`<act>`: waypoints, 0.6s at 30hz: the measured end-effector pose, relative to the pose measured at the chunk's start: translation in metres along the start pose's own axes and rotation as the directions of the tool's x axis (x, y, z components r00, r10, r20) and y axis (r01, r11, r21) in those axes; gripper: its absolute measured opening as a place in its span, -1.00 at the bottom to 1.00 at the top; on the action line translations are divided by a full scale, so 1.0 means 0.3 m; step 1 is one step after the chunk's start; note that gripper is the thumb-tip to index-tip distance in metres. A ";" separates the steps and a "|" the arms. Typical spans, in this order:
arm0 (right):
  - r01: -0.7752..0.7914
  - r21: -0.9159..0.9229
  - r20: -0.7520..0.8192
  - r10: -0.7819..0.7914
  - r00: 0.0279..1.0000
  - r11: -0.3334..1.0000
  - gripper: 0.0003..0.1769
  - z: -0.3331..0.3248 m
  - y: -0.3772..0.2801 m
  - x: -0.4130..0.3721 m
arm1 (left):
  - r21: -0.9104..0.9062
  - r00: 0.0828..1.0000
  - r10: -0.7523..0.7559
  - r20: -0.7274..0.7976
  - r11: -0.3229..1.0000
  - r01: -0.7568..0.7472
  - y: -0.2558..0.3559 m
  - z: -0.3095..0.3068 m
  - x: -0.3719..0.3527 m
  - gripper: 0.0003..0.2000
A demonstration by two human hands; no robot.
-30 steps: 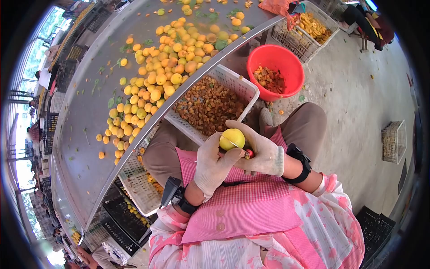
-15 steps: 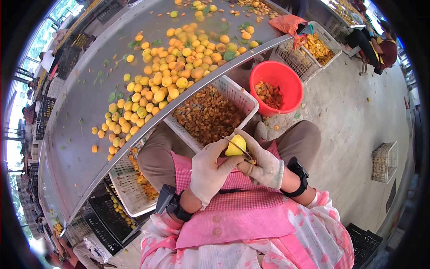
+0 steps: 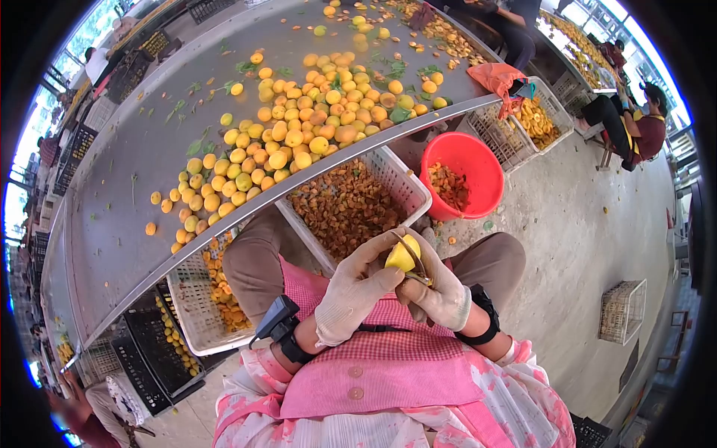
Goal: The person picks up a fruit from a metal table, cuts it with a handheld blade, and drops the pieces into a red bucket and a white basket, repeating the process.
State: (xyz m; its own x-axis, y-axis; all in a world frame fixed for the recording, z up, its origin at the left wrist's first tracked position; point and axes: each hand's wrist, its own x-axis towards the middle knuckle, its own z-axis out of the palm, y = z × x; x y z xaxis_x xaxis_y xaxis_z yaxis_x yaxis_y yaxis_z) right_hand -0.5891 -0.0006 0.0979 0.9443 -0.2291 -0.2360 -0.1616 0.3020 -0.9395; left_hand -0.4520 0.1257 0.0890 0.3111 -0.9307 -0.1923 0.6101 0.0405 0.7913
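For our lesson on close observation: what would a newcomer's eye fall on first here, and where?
Probably the heap of apricots on the grey metal table, upper middle. Next, the bright red tub on the floor, right of centre. Then the gloved left hand and right hand, just below centre, holding a yellow fruit between them.

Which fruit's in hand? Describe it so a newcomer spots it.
Start at the big metal table, then drop to the white crate of brown scraps at its near edge. Just below the crate's right end in the picture, the yellow fruit sits between the gloved left hand and right hand. Unlike the loose fruit heaped on the table, it is held.
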 end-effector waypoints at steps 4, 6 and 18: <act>0.030 0.002 0.016 -0.030 0.999 1.000 0.02 -0.003 0.009 0.002 | 0.083 0.998 0.037 0.051 0.996 -0.042 -0.002 -0.020 0.013 -0.41; 0.022 0.020 0.023 -0.023 0.999 1.000 0.02 0.002 0.008 0.001 | -0.040 0.985 -0.001 0.171 0.999 0.008 0.011 -0.016 0.015 -0.35; -0.085 -0.075 0.056 0.089 0.994 0.994 -0.06 0.014 -0.049 -0.001 | 0.423 0.992 -0.033 0.126 0.906 -0.024 0.104 -0.030 0.028 -0.40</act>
State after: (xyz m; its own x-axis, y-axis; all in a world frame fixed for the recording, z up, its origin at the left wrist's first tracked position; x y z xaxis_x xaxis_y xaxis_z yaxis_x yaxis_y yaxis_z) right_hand -0.5858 -0.0010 0.1130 0.9407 -0.1495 -0.3046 -0.2621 0.2502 -0.9321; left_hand -0.4239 0.1223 0.1069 0.1969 -0.9698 -0.1438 0.2374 -0.0951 0.9667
